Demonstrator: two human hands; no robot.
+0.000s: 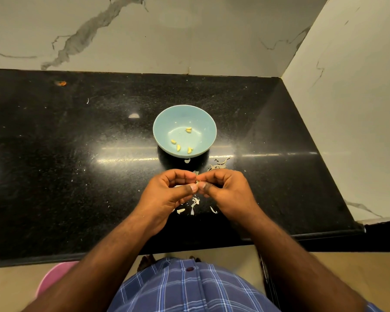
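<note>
Left grip (167, 191) and right grip (226, 190) are both pinching the garlic clove (198, 182) between fingertips | I'm seeing it hovering above the tabletop (77, 154), near the blue bowl (164, 122) | peel scraps (195, 202) are lying beneath.

The small pale scrap (198, 182) pinched between the left hand (167, 191) and the right hand (229, 190) is almost wholly covered by their fingertips and too small to identify. A pink round plastic object (54, 278), below the near edge of the black stone counter (54, 154), is blurred and half hidden by the left forearm. An orange speck (60, 83) by the counter's far left edge is too small to tell.
</note>
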